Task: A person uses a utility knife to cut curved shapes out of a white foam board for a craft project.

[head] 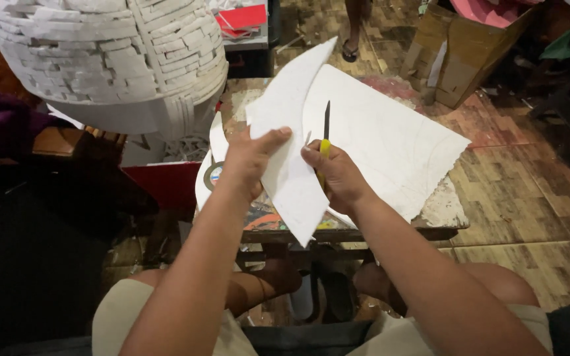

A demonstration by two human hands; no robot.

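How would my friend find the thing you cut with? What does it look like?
Look at the small paint-stained wooden table covered by a big white sheet. Above it, the right hand grips a slim yellow-handled knife with a dark blade. It is the only thin, dark, pointed thing among all the white pieces.

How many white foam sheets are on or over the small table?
2. A curved cut piece is held up by the left hand; the larger sheet lies flat on the table beside the right hand. More may lie underneath.
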